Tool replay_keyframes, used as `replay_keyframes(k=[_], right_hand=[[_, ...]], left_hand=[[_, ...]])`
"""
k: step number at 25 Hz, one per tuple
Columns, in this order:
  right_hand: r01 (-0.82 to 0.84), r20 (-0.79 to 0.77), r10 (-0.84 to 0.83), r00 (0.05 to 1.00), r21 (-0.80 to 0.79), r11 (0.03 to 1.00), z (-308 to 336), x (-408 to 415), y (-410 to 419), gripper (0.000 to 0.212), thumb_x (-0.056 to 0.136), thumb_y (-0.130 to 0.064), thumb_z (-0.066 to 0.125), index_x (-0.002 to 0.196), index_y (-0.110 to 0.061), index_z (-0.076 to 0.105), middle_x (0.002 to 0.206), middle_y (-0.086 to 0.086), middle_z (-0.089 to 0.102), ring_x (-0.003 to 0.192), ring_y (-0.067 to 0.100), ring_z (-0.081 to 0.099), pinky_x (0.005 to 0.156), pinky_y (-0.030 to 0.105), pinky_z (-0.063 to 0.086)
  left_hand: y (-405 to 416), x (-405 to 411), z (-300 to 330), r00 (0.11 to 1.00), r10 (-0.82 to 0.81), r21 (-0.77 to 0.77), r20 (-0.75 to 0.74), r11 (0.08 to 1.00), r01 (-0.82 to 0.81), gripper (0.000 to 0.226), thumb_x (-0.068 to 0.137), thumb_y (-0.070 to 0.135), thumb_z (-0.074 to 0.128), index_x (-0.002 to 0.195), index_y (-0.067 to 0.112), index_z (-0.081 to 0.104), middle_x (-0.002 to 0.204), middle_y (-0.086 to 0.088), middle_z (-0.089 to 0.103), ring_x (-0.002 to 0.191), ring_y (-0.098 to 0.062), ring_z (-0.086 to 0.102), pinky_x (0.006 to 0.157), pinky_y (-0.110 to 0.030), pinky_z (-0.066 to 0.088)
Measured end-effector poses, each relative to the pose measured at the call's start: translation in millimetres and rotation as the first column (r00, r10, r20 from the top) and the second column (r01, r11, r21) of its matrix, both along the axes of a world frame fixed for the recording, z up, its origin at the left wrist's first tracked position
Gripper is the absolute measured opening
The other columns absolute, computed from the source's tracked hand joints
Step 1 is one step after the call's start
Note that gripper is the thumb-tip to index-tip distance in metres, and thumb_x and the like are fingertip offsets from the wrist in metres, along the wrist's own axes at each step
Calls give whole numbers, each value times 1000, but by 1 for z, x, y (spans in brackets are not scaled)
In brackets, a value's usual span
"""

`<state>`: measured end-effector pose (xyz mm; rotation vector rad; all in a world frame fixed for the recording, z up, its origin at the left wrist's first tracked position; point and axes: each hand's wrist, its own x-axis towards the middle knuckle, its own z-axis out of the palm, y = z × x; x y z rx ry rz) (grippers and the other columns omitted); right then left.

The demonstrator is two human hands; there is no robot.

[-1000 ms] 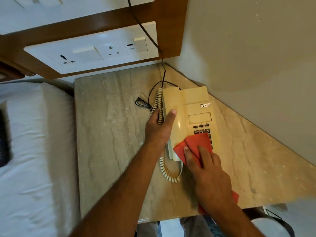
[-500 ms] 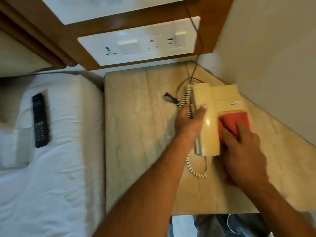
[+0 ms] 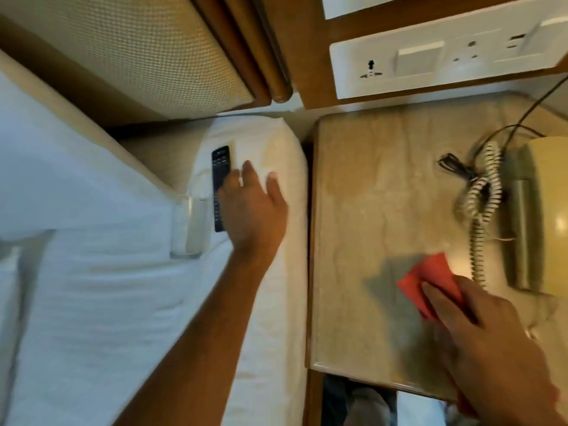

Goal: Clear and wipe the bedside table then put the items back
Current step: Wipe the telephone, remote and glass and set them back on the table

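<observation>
The marble-topped bedside table (image 3: 368,195) fills the right half of the head view. A beige telephone (image 3: 547,210) with a coiled cord (image 3: 482,192) stands at its right side. My right hand (image 3: 479,330) presses a red cloth (image 3: 427,281) flat on the table's front part, left of the phone. A black remote (image 3: 220,167) lies on the white bed (image 3: 123,302) to the left of the table. My left hand (image 3: 252,207) lies over the remote's lower half with fingers spread and the thumb apart; the fingers are not closed around the remote.
A clear glass-like object (image 3: 190,226) lies on the bed just left of the remote. A white socket and switch panel (image 3: 430,63) sits on the wooden wall panel behind the table. A padded headboard (image 3: 153,56) stands at the top left. A black cable runs from the phone toward the wall.
My left hand has let go of the phone handset and moved left onto the remote on the bed. My right hand has slid the red cloth off the phone onto the tabletop. The view swung left.
</observation>
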<state>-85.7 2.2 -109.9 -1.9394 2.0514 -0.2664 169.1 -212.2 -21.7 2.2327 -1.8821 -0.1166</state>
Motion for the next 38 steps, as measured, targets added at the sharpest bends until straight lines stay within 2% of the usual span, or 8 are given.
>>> replay_keyframes(k=[4, 10, 14, 17, 20, 27, 32, 38], right_hand=[[-145, -55, 147, 988, 32, 989, -22, 56, -52, 69, 58, -10, 88, 124, -15, 72, 127, 22, 60, 90, 44, 59, 48, 45, 56], [-154, -65, 149, 987, -87, 984, -49, 50, -60, 71, 71, -27, 81, 137, -20, 53, 131, 16, 51, 94, 36, 50, 55, 41, 54], [39, 205, -12, 979, -129, 991, -43, 40, -63, 55, 84, -18, 68, 137, -25, 55, 132, 9, 57, 102, 33, 58, 75, 39, 53], [366, 660, -212, 721, -104, 925, -12, 44, -81, 41, 95, -5, 58, 119, -36, 67, 112, -13, 64, 89, 15, 69, 78, 27, 56], [317, 702, -175, 690, -76, 945, 33, 45, -118, 42, 92, 6, 59, 116, -25, 73, 104, -17, 66, 91, 9, 67, 82, 7, 45], [75, 626, -3, 780, -89, 993, 96, 64, -15, 54, 87, -23, 52, 139, -39, 56, 137, -14, 52, 115, 9, 58, 85, 32, 56], [219, 565, -128, 815, -95, 971, 82, 38, -44, 47, 83, -16, 52, 125, -32, 62, 127, -4, 59, 110, 20, 58, 84, 36, 54], [148, 257, -146, 955, 14, 989, 13, -16, -101, 53, 96, -29, 53, 149, -37, 45, 136, 2, 52, 115, 25, 54, 87, 42, 53]], left_hand=[[-27, 53, -28, 966, -5, 304, 259, 950, -77, 59, 108, 35, 38, 158, 7, 25, 155, -27, 37, 134, -41, 46, 109, -50, 47], [-26, 75, -51, 950, -64, 309, 306, 950, -35, 74, 100, 11, 50, 160, 6, 8, 159, -30, 29, 132, -49, 47, 103, -55, 49], [-15, 35, -20, 979, 200, 468, -36, 869, -160, 86, 99, 14, 49, 161, 21, -10, 160, -25, 26, 136, -44, 43, 104, -50, 45], [39, -8, 1, 602, 378, 517, -703, 853, 68, 62, 105, 19, 44, 161, 28, 19, 147, -17, 49, 121, -31, 58, 98, -40, 52], [95, -46, 10, 11, 562, 532, -827, 777, 336, 41, 106, 13, 42, 143, 28, 51, 115, -8, 69, 88, -14, 66, 72, -23, 55], [91, -83, 6, -285, 696, 632, -659, 718, 293, 36, 104, 31, 44, 133, 23, 62, 114, -17, 68, 80, -19, 63, 70, -32, 54], [103, -105, 1, -234, 701, 601, -674, 704, 379, 38, 106, 27, 41, 138, 19, 61, 119, -14, 73, 100, -21, 73, 80, -32, 60], [129, -124, -9, 138, 592, 607, -794, 757, 243, 37, 102, 33, 49, 126, 59, 57, 138, 3, 65, 116, -3, 64, 102, -32, 49]])
